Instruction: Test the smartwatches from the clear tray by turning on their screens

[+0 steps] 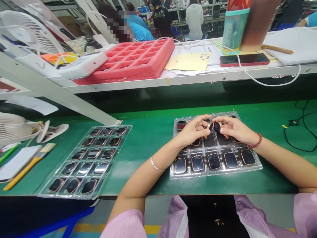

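Both of my hands are over the right clear plastic tray point(215, 174), which holds several dark smartwatch bodies with gold rims, such as this smartwatch body point(214, 161) in the front row. My left hand point(195, 129) is closed, its thumb and fingers pinching a dark, gold-edged smartwatch body point(210, 126) seen nearly edge-on. Close beside it, my right hand point(234, 129) pinches another dark smartwatch body point(217, 127), tilted. The two pieces are almost touching. Middle compartments of the tray are partly hidden beneath my hands.
To the left lies a second clear tray point(100, 164) of smartwatch bodies. Farther left are a yellow-handled brush point(27, 168) and a white fan point(17, 130). A shelf point(193, 77) carries a red foam tray point(133, 61) and a phone point(245, 59). Black cables point(294, 122) lie at right.
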A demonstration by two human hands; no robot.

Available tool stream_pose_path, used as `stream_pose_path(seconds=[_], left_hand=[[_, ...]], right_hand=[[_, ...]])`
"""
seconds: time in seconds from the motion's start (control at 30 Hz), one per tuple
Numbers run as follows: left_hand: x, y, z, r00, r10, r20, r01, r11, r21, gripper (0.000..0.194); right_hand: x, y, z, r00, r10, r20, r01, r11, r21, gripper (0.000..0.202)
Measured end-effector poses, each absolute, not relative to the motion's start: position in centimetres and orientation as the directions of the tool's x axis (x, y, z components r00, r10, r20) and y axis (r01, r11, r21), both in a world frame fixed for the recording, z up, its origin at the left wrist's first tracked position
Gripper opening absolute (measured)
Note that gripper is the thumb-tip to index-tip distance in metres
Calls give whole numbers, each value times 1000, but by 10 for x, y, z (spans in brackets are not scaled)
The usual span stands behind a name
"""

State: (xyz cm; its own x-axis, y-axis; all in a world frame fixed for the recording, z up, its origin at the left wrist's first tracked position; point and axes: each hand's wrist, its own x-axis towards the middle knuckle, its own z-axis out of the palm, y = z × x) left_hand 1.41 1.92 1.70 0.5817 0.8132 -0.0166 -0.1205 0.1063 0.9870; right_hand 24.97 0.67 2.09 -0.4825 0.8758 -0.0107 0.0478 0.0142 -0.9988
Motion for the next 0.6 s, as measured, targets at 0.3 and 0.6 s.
stream_pose_path(seconds=[0.3, 0.6], left_hand=[[13, 20, 13, 595, 803, 6, -160, 111, 981, 65], [14, 20, 17, 491, 869, -65, -82, 121, 989, 48]], right_hand=[[251, 6, 20, -467, 884, -26, 115, 31, -993, 53], [247, 10, 17, -418, 907, -45, 3, -49, -999, 53]])
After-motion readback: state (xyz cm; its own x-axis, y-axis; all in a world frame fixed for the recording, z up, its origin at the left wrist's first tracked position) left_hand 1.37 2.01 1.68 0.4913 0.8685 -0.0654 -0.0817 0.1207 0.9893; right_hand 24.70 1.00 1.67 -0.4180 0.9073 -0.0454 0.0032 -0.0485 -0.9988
